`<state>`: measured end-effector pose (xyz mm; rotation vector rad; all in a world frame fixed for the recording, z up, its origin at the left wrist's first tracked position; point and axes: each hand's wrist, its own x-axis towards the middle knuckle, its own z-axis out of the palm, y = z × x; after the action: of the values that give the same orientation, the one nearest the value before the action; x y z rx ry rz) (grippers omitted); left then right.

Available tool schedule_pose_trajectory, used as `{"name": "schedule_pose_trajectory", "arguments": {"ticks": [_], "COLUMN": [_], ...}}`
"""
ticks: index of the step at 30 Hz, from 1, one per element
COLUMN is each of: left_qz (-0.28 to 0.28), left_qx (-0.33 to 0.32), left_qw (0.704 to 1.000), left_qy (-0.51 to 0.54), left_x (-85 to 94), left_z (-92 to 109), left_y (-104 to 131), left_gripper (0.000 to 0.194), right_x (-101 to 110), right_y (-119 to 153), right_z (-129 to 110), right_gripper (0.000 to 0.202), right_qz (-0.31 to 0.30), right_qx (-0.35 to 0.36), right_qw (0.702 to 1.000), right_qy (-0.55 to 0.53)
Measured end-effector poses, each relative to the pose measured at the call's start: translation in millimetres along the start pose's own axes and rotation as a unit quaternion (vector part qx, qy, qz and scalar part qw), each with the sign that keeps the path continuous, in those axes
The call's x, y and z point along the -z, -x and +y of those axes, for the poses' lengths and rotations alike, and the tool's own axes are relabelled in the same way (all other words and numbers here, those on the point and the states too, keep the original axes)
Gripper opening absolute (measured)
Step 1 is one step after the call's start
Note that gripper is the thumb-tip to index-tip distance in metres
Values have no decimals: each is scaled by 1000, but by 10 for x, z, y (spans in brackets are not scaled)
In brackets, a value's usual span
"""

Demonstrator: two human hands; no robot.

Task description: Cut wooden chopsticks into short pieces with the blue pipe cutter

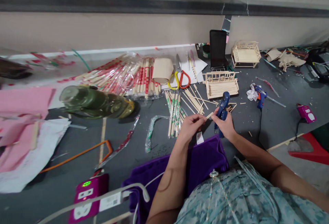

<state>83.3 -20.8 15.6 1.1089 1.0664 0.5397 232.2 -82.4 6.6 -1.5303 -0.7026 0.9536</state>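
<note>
My left hand (192,125) pinches a thin wooden stick (210,115) that points toward the tool in my other hand. My right hand (226,124) is wrapped round a blue hand cutter (224,102), held upright. Whether its jaws touch the stick I cannot tell. Just beyond my hands lie loose wooden sticks (195,100) and a small bench made of sticks (221,88). Left of them are chopsticks in green-printed wrappers (174,111). A purple cloth (205,159) lies under my wrists.
Orange-and-yellow scissors (180,75), red-wrapped chopsticks (146,76) and a green bottle (95,102) are at the back left. A phone (218,49) stands upright near a second small bench (246,54). To the right are a blue glue gun (261,95) and a magenta device (305,112).
</note>
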Motion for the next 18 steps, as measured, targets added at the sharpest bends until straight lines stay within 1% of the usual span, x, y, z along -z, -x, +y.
{"name": "schedule_pose_trajectory", "arguments": {"ticks": [3,8,18], "left_qz": [-5,-6,-16], "left_qx": [-3,-3,1], "left_qw": [1000,1000,1000], "left_qy": [-1,-3,-2], "left_x": [1,1,12], "left_z": [-1,-7,-8], "left_y": [17,31,32], "left_gripper": [24,23,27], "right_x": [-1,-15,-47], "right_y": [9,7,56], "right_z": [-14,-17,-40], "right_gripper": [34,34,33], "right_qz": [5,-7,-10], "right_qx": [2,-5,-9], "right_qw": [1000,1000,1000], "right_qy": [-1,-3,6]}}
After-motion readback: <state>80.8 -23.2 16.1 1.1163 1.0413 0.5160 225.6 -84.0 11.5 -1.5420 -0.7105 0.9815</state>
